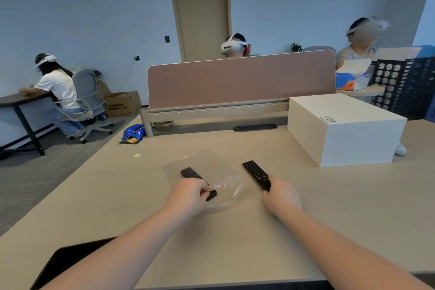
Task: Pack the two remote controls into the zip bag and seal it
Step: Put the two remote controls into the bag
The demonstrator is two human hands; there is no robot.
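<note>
A: Where do the two remotes lie?

B: Both are on the beige table, near the middle. The right remote lies flat, buttons up, its long axis running from far left to near right. The right hand is closed around its near end, thumb and fingers pinching the sides.

A: And the other one?

B: The left remote points much the same way, far end to the left, near end to the right. It lies partly within the outline of the clear zip bag; whether it is inside or under the film I cannot tell.

A: What is the left hand doing?

B: The left hand is curled, fingertips pinching the bag's mouth by the red zip strip, over the remote's near end.

A: Anything else on the table?

B: A white box sits far right, well apart from the bag.
</note>
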